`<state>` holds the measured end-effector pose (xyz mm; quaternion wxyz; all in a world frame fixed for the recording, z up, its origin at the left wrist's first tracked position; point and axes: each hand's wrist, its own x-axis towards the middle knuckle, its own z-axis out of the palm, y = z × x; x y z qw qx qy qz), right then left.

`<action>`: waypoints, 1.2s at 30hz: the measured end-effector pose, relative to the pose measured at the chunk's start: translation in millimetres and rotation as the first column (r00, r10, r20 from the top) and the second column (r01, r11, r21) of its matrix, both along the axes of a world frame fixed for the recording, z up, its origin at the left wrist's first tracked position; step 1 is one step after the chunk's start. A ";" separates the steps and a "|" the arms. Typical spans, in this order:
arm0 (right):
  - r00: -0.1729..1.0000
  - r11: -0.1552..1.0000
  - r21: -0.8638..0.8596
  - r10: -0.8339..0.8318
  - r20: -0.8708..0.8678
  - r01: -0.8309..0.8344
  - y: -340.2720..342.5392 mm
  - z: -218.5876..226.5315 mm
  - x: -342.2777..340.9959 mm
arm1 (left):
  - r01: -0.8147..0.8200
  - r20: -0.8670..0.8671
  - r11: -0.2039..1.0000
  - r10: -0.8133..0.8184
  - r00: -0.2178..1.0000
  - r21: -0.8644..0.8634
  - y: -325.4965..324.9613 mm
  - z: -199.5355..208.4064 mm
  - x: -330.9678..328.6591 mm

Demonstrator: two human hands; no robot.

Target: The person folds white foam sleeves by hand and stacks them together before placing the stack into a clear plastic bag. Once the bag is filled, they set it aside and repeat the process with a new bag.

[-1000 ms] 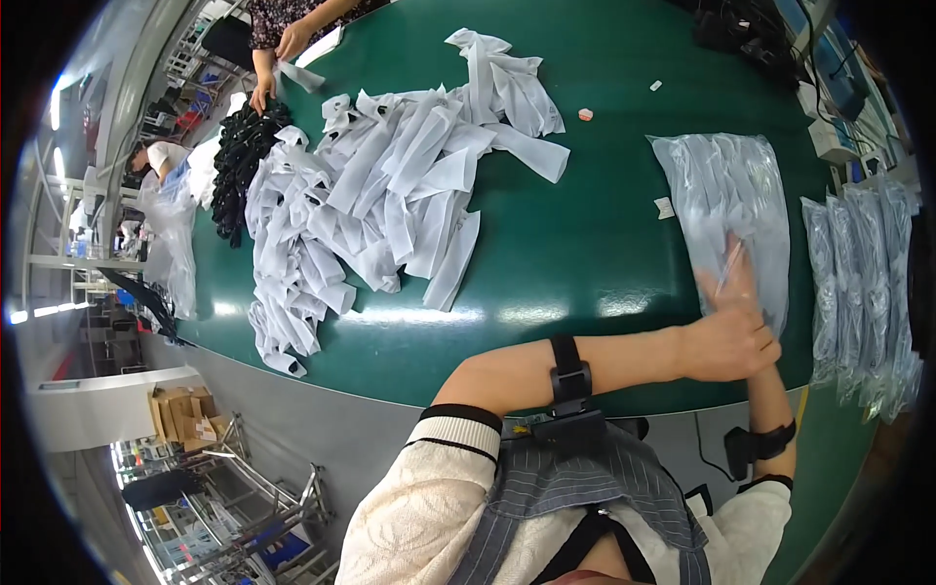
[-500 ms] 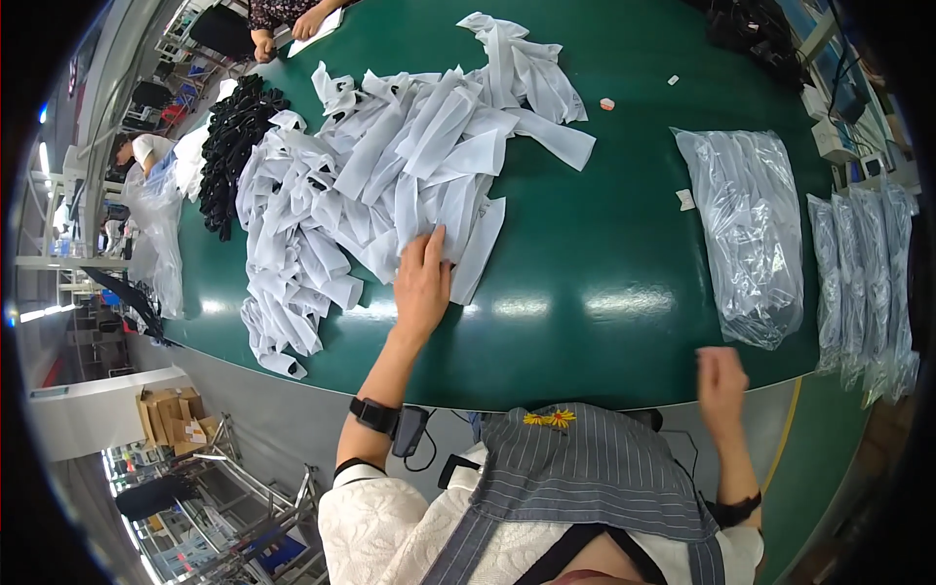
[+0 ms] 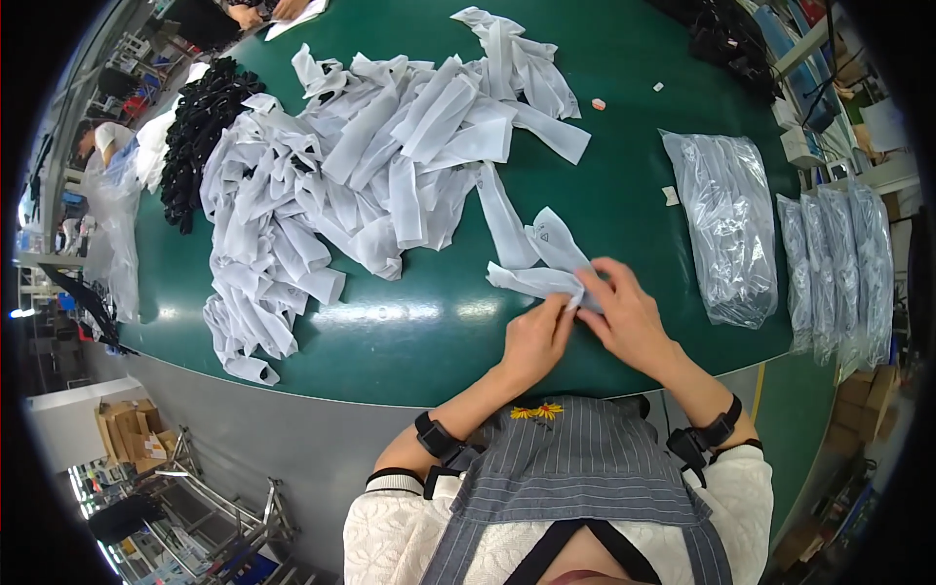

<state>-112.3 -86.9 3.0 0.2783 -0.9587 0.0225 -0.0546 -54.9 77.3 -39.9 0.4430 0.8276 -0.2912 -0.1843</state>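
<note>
Head view: at the far left of the green desk (image 3: 409, 361) lies a black bundle (image 3: 200, 127), and beside it spreads the big heap of white sleeves (image 3: 361, 175). One white sleeve (image 3: 536, 278) has been drawn out of that heap to the near edge, just in front of the person. Half a second ago the left hand was flat on the heap's lower edge and the right hand hung off the desk by the body; a second ago both were over at the clear bag. Now both have come together on the one sleeve.

The left hand (image 3: 534, 341) pinches the sleeve's near end with its fingers (image 3: 565, 307) closed on the fabric. The right hand (image 3: 624, 317) lies across the same end, fingers curled down onto it; how tightly it grips I cannot tell. To my eye a fresh piece has been picked and is being flattened or folded.

Further right sits the filled clear bag (image 3: 726, 229), now untouched, and past it a row of more bags (image 3: 838, 263) along the desk's right rim.
</note>
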 end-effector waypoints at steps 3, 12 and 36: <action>0.998 0.998 -0.054 0.030 -0.050 -0.033 8.9 -5.5 -5.6 | 0.088 0.254 0.985 -0.049 0.966 -0.147 0.8 7.6 5.3; 0.944 0.736 0.662 0.102 -0.313 0.140 -0.8 -16.9 21.9 | 0.298 0.599 0.940 -0.335 0.727 0.165 36.3 -2.7 51.9; 0.954 0.909 0.417 0.125 -0.273 0.001 8.0 -46.6 30.1 | 0.369 0.588 0.888 -0.458 0.667 0.274 60.1 4.9 55.5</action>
